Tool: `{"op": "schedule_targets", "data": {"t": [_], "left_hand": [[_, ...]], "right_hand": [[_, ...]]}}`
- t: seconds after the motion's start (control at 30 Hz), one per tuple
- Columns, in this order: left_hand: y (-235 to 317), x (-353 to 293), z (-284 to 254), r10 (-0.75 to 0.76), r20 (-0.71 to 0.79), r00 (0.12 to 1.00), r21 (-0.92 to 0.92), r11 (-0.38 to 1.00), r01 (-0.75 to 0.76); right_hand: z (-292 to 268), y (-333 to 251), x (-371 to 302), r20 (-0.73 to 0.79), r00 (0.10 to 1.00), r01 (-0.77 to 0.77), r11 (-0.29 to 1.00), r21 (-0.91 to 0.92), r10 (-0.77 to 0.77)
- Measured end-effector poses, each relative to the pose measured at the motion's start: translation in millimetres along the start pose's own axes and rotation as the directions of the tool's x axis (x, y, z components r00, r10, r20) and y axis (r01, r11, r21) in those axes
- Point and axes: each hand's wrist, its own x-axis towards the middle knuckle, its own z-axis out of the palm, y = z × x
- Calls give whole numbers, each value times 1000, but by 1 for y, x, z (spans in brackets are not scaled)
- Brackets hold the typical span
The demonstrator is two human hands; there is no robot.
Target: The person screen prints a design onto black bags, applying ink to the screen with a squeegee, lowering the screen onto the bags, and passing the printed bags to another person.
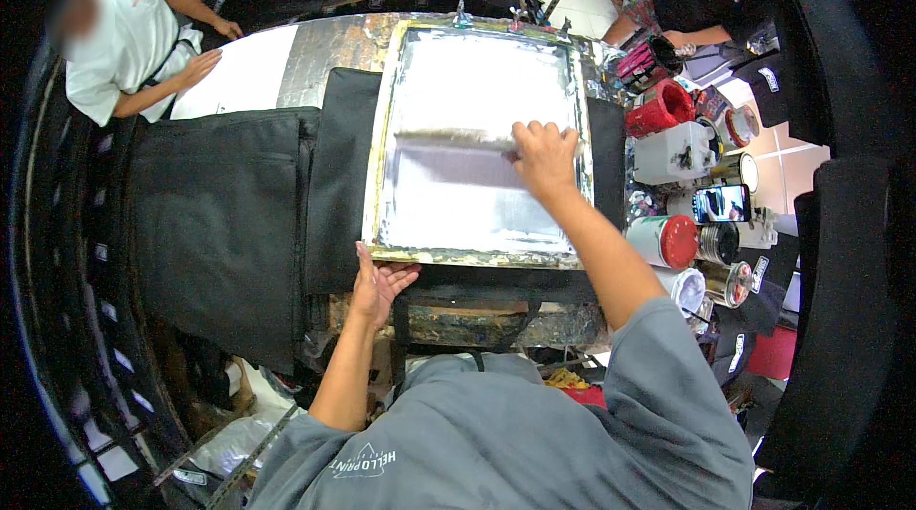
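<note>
A screen printing frame (375,166) with a yellowish, paint-stained border lies over black fabric (339,128) on the worktable. Across the middle of its white mesh (477,71) stretches a squeegee (448,140). My right hand (546,159) is closed over the squeegee's right part, which the fingers hide. Below the squeegee the mesh looks greyish. At the frame's near left corner, my left hand (380,283) cups the edge, palm up, with the thumb by the corner and the fingers along the near side.
Paint tubs, including a red-lidded jar (677,241), crowd the right side beside a propped phone (722,204). Black fabric bags (215,224) lie left. A person in white (124,52) stands at far left, hands by a white sheet (243,71). Another person's arms (697,37) show at far right.
</note>
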Motion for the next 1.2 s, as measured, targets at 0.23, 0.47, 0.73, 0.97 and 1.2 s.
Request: {"op": "schedule_targets", "data": {"t": [0.23,0.47,0.73,0.97,1.2], "left_hand": [[53,13,-30,-423,418,804,351,891,286],[153,120,130,706,644,295,732,-456,-507],[130,194,134,598,676,431,735,-508,-449],[71,102,98,539,624,566,781,-469,-414],[41,67,71,505,647,572,760,-368,-536]], "right_hand": [[-5,48,85,160,987,4,992,126,-24],[30,32,95,0,1000,17,999,-34,-17],[34,17,57,28,999,-15,997,-77,17],[13,-18,-43,48,998,30,999,20,-31],[-8,-35,-86,96,995,14,998,57,-19]]}}
